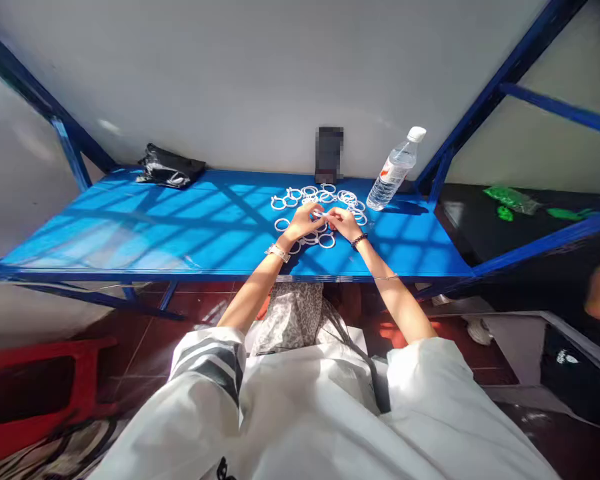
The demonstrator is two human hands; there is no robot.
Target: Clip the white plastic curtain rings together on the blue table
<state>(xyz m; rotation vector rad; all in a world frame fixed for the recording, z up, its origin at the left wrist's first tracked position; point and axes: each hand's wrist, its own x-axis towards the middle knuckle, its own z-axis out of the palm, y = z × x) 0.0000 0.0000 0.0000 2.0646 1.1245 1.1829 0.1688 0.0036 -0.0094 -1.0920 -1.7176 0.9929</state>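
A small workshop bench: a blue metal table [180,227] in a blue steel frame [485,93] against a bare grey wall [260,73], white plastic rings [325,197] heaped near its back edge, red tiled floor [145,333] below.

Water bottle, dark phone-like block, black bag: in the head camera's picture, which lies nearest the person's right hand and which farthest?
1. Dark block, propped against the wall just behind the right hand.
2. Water bottle, farther right.
3. Black bag, far left corner.

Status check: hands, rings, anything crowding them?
Left hand and right hand together pinching one ring. Loose rings scattered around. Bottle stands clear, right.
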